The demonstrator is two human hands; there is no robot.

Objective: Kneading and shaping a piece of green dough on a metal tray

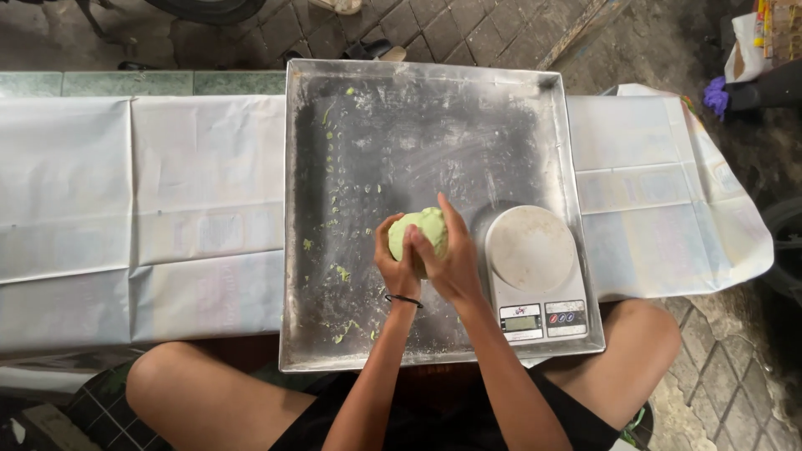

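A pale green ball of dough (423, 228) sits on a large floured metal tray (376, 150). Both my hands are wrapped around the dough from the near side. My left hand (395, 266), with a thin black band at the wrist, cups its left and lower side. My right hand (449, 255) covers its right side, fingers reaching up over the top. The dough's near half is hidden by my fingers.
A white kitchen scale (533, 271) with a round platform stands in the tray's near right corner. Small green dough scraps (341, 272) dot the tray's left part. White plastic sheeting (142, 200) covers the low table on both sides. My bare knees flank the tray's near edge.
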